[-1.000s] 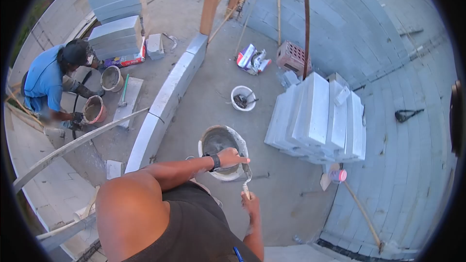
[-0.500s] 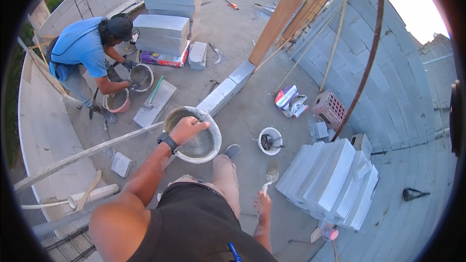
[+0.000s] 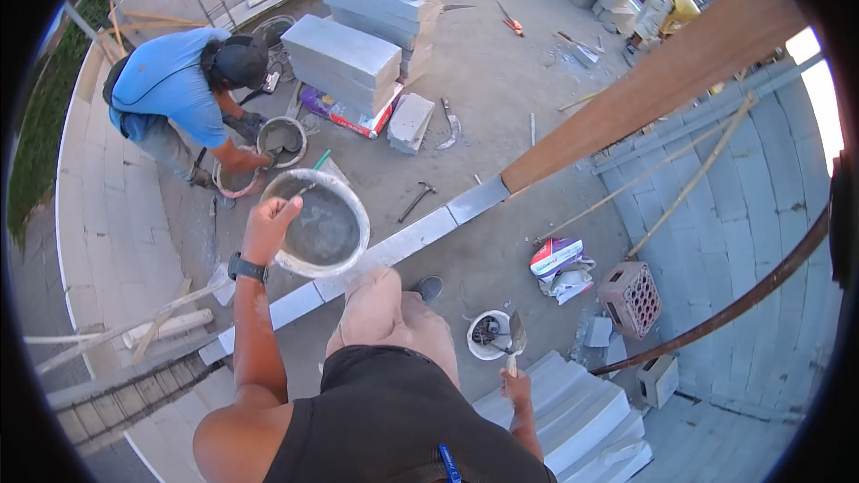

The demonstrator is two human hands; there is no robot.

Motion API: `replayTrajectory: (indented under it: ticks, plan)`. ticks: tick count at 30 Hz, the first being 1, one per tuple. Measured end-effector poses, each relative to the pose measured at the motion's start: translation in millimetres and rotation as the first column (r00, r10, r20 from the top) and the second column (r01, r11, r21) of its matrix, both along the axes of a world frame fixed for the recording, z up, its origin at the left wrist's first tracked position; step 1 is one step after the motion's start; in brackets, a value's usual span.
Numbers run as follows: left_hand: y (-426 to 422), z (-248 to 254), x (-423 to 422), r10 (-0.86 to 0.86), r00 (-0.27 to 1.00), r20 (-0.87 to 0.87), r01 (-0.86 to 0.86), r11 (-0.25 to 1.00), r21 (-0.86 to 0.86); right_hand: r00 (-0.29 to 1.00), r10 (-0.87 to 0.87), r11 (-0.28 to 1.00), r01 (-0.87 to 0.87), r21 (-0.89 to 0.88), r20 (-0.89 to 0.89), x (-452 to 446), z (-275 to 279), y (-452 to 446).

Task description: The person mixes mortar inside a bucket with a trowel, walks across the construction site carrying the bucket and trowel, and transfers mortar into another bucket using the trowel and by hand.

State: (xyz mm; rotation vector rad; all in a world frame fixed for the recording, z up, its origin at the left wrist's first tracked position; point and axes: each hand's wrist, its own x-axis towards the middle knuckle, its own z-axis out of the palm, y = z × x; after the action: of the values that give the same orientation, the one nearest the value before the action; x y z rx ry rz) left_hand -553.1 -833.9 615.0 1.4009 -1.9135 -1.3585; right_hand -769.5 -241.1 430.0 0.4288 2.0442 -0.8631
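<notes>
Both closed: left hand [image 3: 267, 228] on bucket [image 3: 362, 219], right hand [image 3: 515, 385] round trowel [image 3: 511, 364], blade [image 3: 516, 331], long axis forward.

1. I've got the left arm [image 3: 254, 331] reaching forward, bent at the elbow.
2. The left hand [image 3: 271, 224] is curled in a grip, thumb [image 3: 293, 207] angled to the right.
3. I see the right forearm [image 3: 526, 429] extending past the torso [image 3: 385, 411].
4. The right hand [image 3: 516, 385] is wrapped tight, well apart from the left.
</notes>
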Motion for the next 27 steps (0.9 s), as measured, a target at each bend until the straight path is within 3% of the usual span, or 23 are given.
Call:
replayTrajectory:
  ticks: [3, 7, 9, 11, 14, 19, 20, 21, 22, 23, 25, 27]
  plan:
    - [-24.1, 27.3, -26.2, 0.062, 0.991, -0.118, -0.073, 0.993, -0.092, 0.982, 0.17, 0.985, -0.17, 0.002, -0.082, -63.0, 28.1, -42.1]
    - [-62.3, 50.8, -66.4, 0.113, 0.956, -0.272, -0.138, 0.988, -0.074, 0.964, 0.203, 0.978, -0.21, -0.02, -0.172, -133.1, 49.2, -104.7]
    - [-76.5, 66.0, -89.9, 0.214, 0.933, -0.289, -0.185, 0.975, 0.125, 0.956, 0.242, 0.967, -0.252, -0.043, -0.166, -150.7, 77.7, -146.3]
    - [-103.8, 60.4, -117.3, 0.213, 0.922, -0.323, -0.177, 0.975, 0.138, 0.947, 0.245, 0.963, -0.263, -0.062, -0.21, -174.1, 71.2, -173.5]
    - [-138.6, 42.4, -162.4, 0.151, 0.958, -0.243, -0.109, 0.978, 0.176, 0.899, 0.391, 0.915, -0.403, -0.026, -0.199, -193.4, 50.5, -196.8]
    - [-202.4, -21.0, -236.2, 0.073, 0.985, -0.159, -0.012, 0.934, 0.358, 0.967, 0.234, 0.967, -0.243, -0.079, -0.103, -193.9, 39.0, -266.3]
    - [-218.7, -49.5, -248.1, -0.005, 0.98, -0.201, 0.069, 0.947, 0.312, 0.979, 0.199, 0.976, -0.202, -0.08, -0.044, -188.8, 37.8, -288.6]
    - [-246.0, -99.3, -253.7, -0.125, 0.99, -0.071, 0.137, 0.969, 0.204, 0.986, 0.152, 0.981, -0.16, -0.112, -0.072, -194.5, 30.8, -331.9]
    - [-233.6, -73.1, -276.7, -0.028, 0.987, -0.156, 0.095, 0.891, 0.444, 0.995, 0.1, 0.993, -0.101, -0.068, -0.025, -200.6, 36.7, -350.0]
    - [-229.6, -88.4, -283.0, -0.04, 0.987, -0.157, 0.113, 0.866, 0.487, 0.998, 0.052, 0.999, -0.052, -0.008, 0.042, -193.2, 44.3, -354.8]
    - [-234.8, -119.0, -292.3, -0.154, 0.985, -0.081, 0.174, 0.894, 0.414, 1.0, 0.014, 0.998, -0.013, -0.061, 0.021, -213.4, 40.4, -401.7]
    - [-266.3, -111.8, -316.0, -0.164, 0.98, -0.115, 0.199, 0.849, 0.489, 1.0, 0.002, 0.999, -0.003, -0.041, -0.021, -232.4, 65.7, -447.7]
